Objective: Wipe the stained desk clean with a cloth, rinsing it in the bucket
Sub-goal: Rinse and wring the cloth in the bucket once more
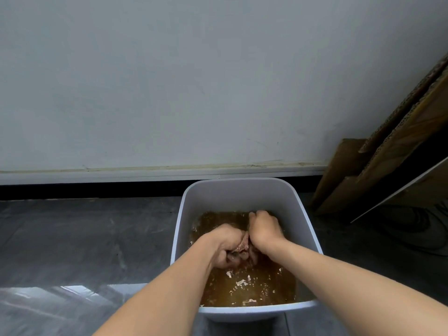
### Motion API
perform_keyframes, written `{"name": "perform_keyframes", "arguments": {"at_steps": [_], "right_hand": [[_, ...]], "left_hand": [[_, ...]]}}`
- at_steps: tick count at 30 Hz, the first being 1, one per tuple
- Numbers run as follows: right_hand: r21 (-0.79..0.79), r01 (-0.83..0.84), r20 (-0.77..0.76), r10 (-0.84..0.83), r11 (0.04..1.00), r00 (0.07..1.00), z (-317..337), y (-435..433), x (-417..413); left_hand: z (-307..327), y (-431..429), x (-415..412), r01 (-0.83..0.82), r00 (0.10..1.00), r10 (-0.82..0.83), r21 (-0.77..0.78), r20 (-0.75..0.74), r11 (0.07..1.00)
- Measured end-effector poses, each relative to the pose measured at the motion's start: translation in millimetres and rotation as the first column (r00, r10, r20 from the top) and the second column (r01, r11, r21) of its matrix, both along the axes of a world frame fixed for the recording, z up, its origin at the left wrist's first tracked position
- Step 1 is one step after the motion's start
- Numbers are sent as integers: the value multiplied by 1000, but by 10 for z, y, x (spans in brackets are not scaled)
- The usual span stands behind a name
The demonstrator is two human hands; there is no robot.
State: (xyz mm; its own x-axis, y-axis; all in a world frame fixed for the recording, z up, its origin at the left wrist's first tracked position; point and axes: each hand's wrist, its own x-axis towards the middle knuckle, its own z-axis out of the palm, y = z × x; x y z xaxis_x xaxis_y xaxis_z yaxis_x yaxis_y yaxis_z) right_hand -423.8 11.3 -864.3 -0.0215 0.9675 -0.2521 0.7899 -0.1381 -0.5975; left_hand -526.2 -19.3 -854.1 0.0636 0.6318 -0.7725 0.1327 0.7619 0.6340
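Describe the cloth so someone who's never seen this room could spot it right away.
Below the grey wall, a white bucket of brown water stands on the dark floor. Inside it, the left hand and right hand grip the cloth between them: a wrinkled pinkish wad, the only fabric there.

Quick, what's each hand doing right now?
Left hand: closed, gripping the cloth in the bucket.
Right hand: closed, gripping the same cloth.
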Motion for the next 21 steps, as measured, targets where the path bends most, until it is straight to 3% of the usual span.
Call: {"name": "perform_keyframes", "arguments": {"at_steps": [3, 5, 7, 9, 11, 15, 18, 21], "right_hand": [[-34, -232, 188, 234, 972, 954, -25, 7, 54], [-121, -332, 254, 353, 935, 901, -52, -31, 55], [-192, -401, 304, 443, 896, 843, -88, -52, 54], [-265, -453, 306, 520, 851, 798, -124, -66, 30], [-333, -432, 241, 519, 838, 820, -138, -75, -27], [-341, -257, 58, 293, 904, 954, -132, -125, -136], [-241, -58, -104, 33, 969, 994, -43, -181, -213], [-101, -38, -85, 29, 994, 996, 75, -265, -290]], "left_hand": [[-104, 46, -11, -158, 987, 158, -11, 25, 987], [-141, 58, -5, -199, 979, 201, 55, -34, 978], [-189, 53, 18, -137, 960, 166, 138, -227, 981], [-216, 4, 37, 40, 871, 39, 151, -490, 988], [-270, -10, 26, 177, 823, -79, 121, -563, 977], [-345, 42, -22, 114, 875, -32, 141, -483, 983], [-376, 112, -46, -99, 928, 140, 134, -345, 986], [-268, 100, -76, -346, 917, 355, 81, -179, 935]]}}
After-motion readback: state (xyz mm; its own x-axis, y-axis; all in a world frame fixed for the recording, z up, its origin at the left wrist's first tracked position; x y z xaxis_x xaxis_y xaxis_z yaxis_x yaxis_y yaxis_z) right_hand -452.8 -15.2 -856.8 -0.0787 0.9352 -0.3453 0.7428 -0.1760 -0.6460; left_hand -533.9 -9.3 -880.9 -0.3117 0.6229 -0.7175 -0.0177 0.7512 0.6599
